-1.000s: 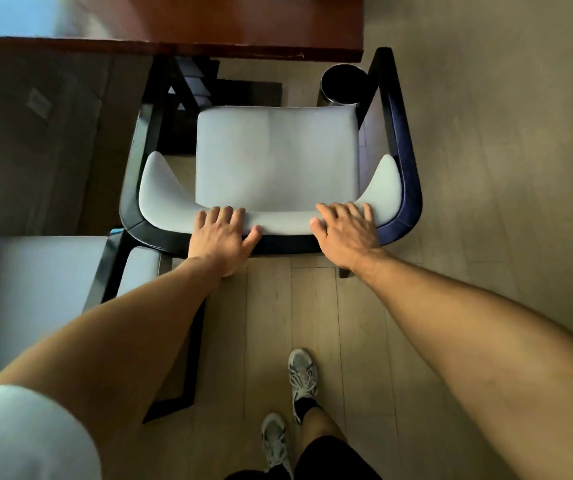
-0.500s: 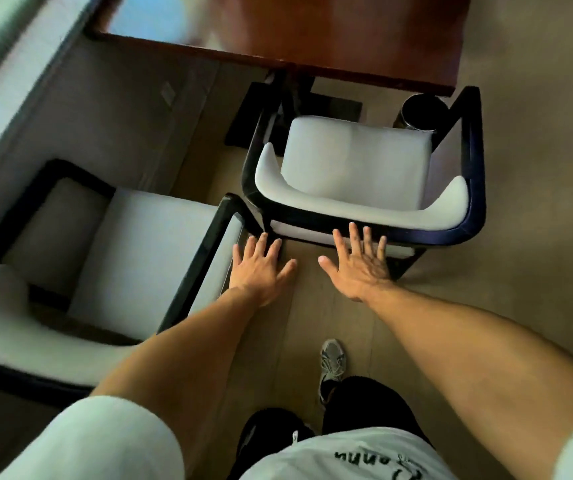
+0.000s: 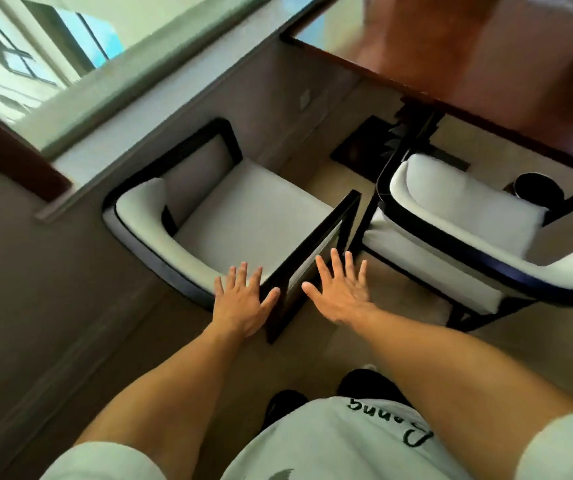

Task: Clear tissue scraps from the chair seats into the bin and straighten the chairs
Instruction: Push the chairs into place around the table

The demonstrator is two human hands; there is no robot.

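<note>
Both seats scrap-free; left hand [image 3: 243,303] and right hand [image 3: 338,294], fingers spread wide, empty, reach near chair [image 3: 243,216]; straightening apparently left.

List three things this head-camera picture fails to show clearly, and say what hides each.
- Bin: inside hidden by the right chair.
- Table: blurred, cut off by the frame edge.
- Left hand and right hand: contact with the left chair unclear.
</note>
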